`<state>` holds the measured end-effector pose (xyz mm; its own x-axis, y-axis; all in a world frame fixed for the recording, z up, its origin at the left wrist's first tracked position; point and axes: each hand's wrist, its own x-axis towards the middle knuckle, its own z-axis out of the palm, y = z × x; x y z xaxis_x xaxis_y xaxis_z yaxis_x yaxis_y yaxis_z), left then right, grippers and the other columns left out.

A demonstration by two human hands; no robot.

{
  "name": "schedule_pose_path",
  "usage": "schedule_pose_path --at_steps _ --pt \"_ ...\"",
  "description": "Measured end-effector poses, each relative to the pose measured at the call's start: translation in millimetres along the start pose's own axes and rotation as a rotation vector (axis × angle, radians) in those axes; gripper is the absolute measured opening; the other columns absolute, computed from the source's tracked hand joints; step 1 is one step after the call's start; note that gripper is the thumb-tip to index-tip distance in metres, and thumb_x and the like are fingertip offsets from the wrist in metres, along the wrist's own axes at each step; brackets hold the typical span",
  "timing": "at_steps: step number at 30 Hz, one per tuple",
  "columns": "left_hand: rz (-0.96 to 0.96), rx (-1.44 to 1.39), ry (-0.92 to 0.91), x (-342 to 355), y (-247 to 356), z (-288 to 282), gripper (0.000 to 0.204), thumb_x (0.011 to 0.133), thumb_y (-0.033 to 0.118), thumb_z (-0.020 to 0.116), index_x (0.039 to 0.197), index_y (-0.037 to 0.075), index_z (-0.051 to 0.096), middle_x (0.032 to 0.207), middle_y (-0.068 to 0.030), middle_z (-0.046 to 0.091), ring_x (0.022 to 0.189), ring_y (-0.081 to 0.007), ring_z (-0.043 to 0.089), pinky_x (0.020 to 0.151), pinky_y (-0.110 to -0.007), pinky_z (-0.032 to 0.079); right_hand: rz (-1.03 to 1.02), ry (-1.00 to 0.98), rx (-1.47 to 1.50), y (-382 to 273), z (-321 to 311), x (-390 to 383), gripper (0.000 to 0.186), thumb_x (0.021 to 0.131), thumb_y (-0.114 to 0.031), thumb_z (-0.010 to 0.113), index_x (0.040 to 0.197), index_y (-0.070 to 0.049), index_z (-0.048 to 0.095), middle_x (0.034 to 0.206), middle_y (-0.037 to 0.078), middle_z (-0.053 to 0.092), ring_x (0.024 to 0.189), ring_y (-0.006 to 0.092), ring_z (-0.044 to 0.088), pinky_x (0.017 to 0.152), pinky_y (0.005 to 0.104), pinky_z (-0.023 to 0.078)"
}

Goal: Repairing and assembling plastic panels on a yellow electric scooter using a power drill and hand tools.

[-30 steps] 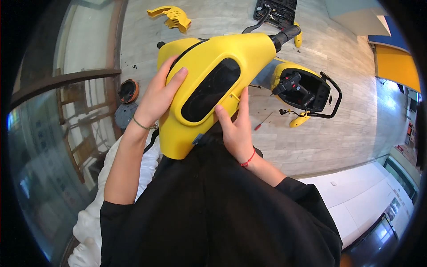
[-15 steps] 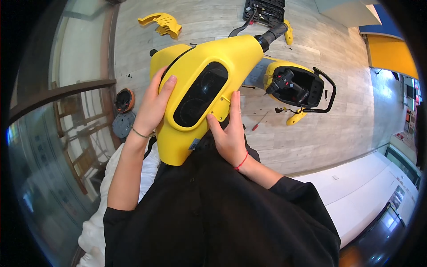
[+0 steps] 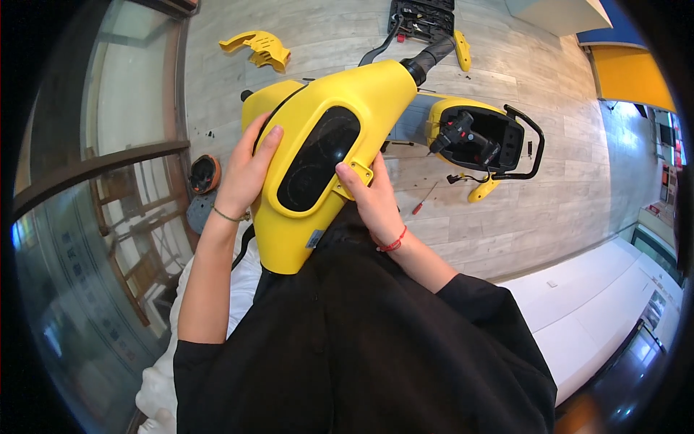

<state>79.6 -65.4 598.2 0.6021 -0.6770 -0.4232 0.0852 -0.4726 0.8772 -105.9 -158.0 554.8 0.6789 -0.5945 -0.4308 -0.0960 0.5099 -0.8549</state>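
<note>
A yellow scooter front cover with a dark oval headlight lens stands close in front of me, above my lap. My left hand grips the cover's left edge, thumb on top and fingers curled behind it. At the right side of the lens, my right hand pinches a small yellow bracket with holes in it, thumb on its face and the fingers mostly hidden behind. Whether the bracket is fixed to the cover I cannot tell. A black handlebar grip and a brake lever reach out beyond the cover.
Behind lies the scooter's yellow body with a black open compartment, a cordless drill resting in it. A red-handled screwdriver, a curved yellow panel, and a tool case lie on the floor. Glass panes stand left.
My right thumb has moved up onto the bracket's face, and the bracket has shifted and tilted. The cover appears slightly left and lower. My left hand keeps its grip.
</note>
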Motion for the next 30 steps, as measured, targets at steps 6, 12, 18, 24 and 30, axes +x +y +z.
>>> schedule_pose_path --at_steps 6,12,18,24,30 --pt "-0.006 0.041 -0.002 0 7 2 0.052 0.092 0.036 0.054 0.126 -0.002 0.047 0.117 -0.0137 0.057 0.106 -0.016 0.052 0.092 -0.026 0.039 -0.155 0.051 0.042 3 11 -6 0.058 0.089 -0.021 0.059 0.132 -0.002 0.026 0.112 0.011 0.049 0.102 0.0172 0.05 0.088 0.0304 0.043" --pt "0.002 0.073 0.035 6 -2 1 0.051 0.092 0.036 0.053 0.127 -0.002 0.047 0.118 -0.0126 0.056 0.107 -0.0155 0.052 0.092 -0.026 0.039 -0.165 0.038 -0.037 6 5 -2 0.057 0.091 -0.021 0.056 0.134 -0.001 0.023 0.118 0.015 0.047 0.108 0.0222 0.049 0.092 0.0325 0.04" --pt "-0.018 0.013 0.052 13 -9 4 0.05 0.094 0.037 0.05 0.124 -0.002 0.049 0.115 -0.0099 0.058 0.104 -0.0144 0.052 0.09 -0.024 0.04 -0.167 0.05 -0.035 12 1 2 0.06 0.089 -0.022 0.059 0.133 0.001 0.025 0.121 0.016 0.048 0.11 0.0225 0.049 0.094 0.0322 0.039" --pt "-0.182 -0.113 -0.091 23 -5 -7 0.043 0.095 0.038 0.048 0.115 0.001 0.055 0.1 -0.0028 0.061 0.089 -0.0074 0.055 0.078 -0.02 0.043 0.09 -0.066 0.195 15 -7 7 0.064 0.084 -0.028 0.067 0.127 0.002 0.031 0.118 0.011 0.049 0.108 0.0168 0.05 0.093 0.0303 0.04" --pt "-0.199 -0.159 -0.11 23 -3 -8 0.042 0.095 0.038 0.047 0.111 0.001 0.057 0.095 -0.0018 0.062 0.081 -0.0058 0.056 0.072 -0.019 0.045 0.071 0.052 0.168 28 3 8 0.062 0.084 -0.033 0.066 0.122 0.004 0.033 0.112 0.012 0.051 0.104 0.0167 0.051 0.09 0.0295 0.042"
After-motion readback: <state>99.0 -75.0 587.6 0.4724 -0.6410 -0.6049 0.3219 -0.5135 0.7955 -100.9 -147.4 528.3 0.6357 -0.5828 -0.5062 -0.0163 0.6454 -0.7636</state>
